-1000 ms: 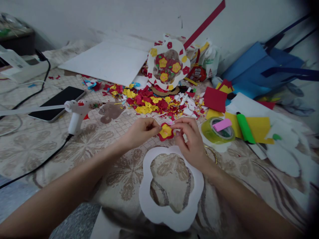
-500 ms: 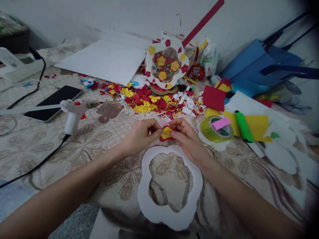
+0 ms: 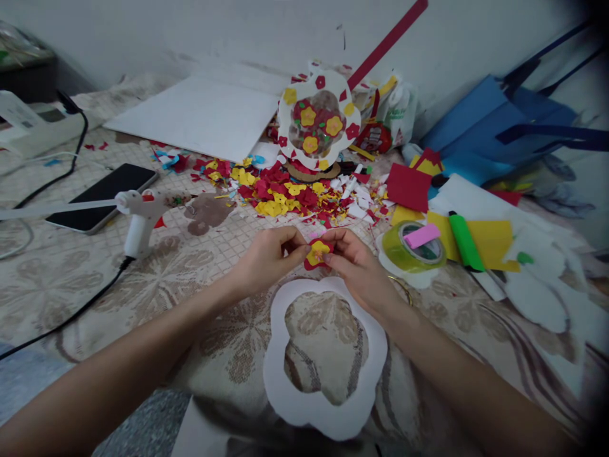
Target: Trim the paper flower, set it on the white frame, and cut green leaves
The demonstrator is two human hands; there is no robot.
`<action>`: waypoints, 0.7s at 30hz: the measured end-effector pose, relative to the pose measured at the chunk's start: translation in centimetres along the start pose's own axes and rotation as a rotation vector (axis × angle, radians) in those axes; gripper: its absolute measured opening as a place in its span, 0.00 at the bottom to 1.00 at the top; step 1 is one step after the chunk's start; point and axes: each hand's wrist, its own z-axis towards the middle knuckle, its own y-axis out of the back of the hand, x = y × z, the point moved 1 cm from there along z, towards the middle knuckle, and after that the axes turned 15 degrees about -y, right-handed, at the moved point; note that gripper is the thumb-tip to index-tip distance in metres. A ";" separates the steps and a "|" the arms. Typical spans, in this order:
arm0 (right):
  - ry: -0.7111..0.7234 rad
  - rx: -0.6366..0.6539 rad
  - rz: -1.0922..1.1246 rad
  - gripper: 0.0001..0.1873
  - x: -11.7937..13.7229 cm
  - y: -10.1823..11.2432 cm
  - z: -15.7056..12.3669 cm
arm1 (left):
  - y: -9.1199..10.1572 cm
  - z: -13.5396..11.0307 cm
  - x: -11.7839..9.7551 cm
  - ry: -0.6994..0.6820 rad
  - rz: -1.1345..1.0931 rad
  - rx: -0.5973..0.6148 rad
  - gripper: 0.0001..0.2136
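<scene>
My left hand and my right hand both pinch a small red and yellow paper flower between their fingertips, just above the patterned cloth. Directly below the flower lies a white flower-shaped paper ring with its middle cut out. Behind my hands spreads a heap of red and yellow paper flowers and scraps. A finished white ring decorated with flowers stands upright at the back.
A white glue gun with its black cord lies to the left, beside a dark phone. To the right sit a roll of tape, a green marker, coloured paper sheets and a blue bag. A white board lies at the back.
My right hand has turned and closed in on the flower, its fingers now pinching the flower's right edge. The left hand has kept its hold. The view shifted slightly.
</scene>
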 end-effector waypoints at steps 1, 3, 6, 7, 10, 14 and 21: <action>0.001 -0.004 -0.001 0.13 0.0 0.0 0.0 | 0.0 0.0 0.0 0.004 -0.002 -0.002 0.07; 0.001 -0.015 -0.003 0.13 0.0 0.0 0.0 | 0.0 0.1 0.1 0.020 -0.012 -0.008 0.07; -0.005 -0.022 0.020 0.12 0.0 0.1 0.0 | 0.1 0.1 0.3 0.057 -0.039 -0.015 0.07; -0.004 -0.024 0.027 0.11 0.1 0.2 0.1 | 0.1 0.1 0.4 0.072 -0.049 -0.015 0.08; 0.016 -0.044 0.017 0.10 0.0 0.4 0.2 | 0.1 0.2 0.7 0.117 -0.080 -0.017 0.09; 0.052 -0.066 -0.040 0.10 -0.1 0.5 0.2 | -0.1 0.3 1.1 0.169 -0.187 -0.004 0.12; 0.114 -0.074 -0.166 0.11 0.2 0.1 -0.2 | -0.4 0.0 1.5 0.208 -0.222 0.080 0.11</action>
